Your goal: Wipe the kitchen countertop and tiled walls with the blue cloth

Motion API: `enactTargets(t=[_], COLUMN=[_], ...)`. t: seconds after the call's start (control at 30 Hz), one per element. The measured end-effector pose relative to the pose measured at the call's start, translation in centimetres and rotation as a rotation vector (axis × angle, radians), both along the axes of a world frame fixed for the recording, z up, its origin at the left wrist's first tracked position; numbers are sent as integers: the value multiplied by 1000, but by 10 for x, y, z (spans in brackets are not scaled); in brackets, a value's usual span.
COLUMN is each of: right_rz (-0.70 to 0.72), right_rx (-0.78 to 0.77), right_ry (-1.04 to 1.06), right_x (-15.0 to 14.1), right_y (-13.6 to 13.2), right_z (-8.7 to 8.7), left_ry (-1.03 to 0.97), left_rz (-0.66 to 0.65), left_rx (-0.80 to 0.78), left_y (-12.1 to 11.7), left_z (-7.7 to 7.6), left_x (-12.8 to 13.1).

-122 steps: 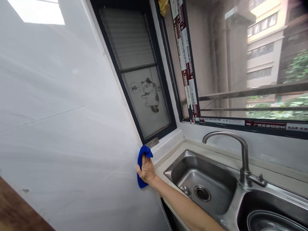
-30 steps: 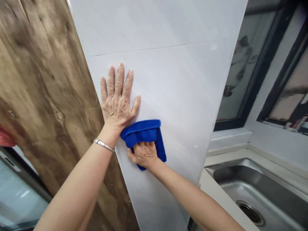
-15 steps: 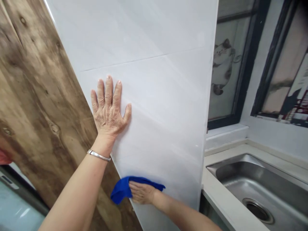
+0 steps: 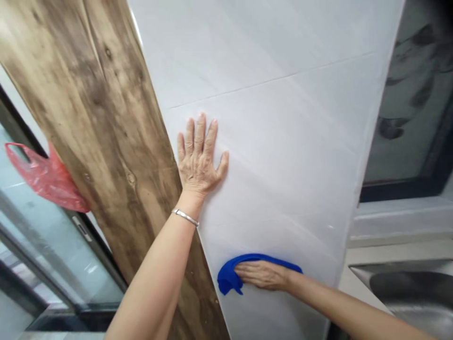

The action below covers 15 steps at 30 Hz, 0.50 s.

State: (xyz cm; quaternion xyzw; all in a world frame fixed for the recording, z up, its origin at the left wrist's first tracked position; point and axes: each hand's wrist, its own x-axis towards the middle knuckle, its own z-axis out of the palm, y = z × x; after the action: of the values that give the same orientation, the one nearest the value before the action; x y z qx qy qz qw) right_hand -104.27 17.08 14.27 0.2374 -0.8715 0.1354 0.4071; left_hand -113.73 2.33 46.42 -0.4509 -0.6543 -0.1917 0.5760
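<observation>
- The right grip (image 4: 264, 275) is laid flat over a blue microfibre cloth (image 4: 228, 279), with the fingers extended and not clenched. The cloth is pressed by the palm against a white tiled wall (image 4: 283, 160), and its folded end bulges out just beyond the fingertips.
- The left grip (image 4: 198, 158) is held open above the cloth and well apart from it, with the fingers spread and the palm flat on the same wall. A silver bangle (image 4: 184, 216) is worn on that wrist.
- A stainless steel sink (image 4: 406, 288) is seen to the right of the right grip, beyond the forearm. Its basin is cut off by the frame, so its contents cannot be made out.
- A pale counter (image 4: 392, 252) is seen above the sink, with a white window ledge (image 4: 399, 222) behind it.
- A wood-grain panel (image 4: 116, 141) runs along the wall's left edge, to the left of both grips.
- A red plastic bag (image 4: 46, 177) is hung against the far side of that panel; its contents cannot be told.
- A glazed door (image 4: 46, 264) is seen at the lower left.
- A frosted window pane (image 4: 406, 104) is seen at the upper right, its dark decal cut off and blurred.
</observation>
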Motion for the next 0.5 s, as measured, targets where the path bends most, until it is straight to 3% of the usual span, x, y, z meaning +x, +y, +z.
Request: enactTargets(t=[0.03, 0.07, 0.1, 0.2, 0.27, 0.37, 0.5], right_rz=[176, 256, 252, 178, 53, -274, -601], right_rx=[210, 382, 461, 469, 523, 580, 544], right_ry=[19, 49, 90, 141, 96, -32, 68], right_x=[1, 4, 6, 22, 36, 58, 83], right_y=[10, 21, 33, 66, 86, 115, 151], right_z=[14, 31, 49, 110, 151, 206, 261], left_ry=[3, 4, 4, -6, -23, -60, -101], left_rz=[11, 14, 10, -45, -102, -165, -195], left_rx=[2, 3, 3, 13, 25, 24, 16], left_y=[0, -1, -1, -1, -1, 1, 2], left_z=[0, 0, 0, 1, 1, 3, 6], left_x=[0, 0, 0, 2, 0, -4, -8])
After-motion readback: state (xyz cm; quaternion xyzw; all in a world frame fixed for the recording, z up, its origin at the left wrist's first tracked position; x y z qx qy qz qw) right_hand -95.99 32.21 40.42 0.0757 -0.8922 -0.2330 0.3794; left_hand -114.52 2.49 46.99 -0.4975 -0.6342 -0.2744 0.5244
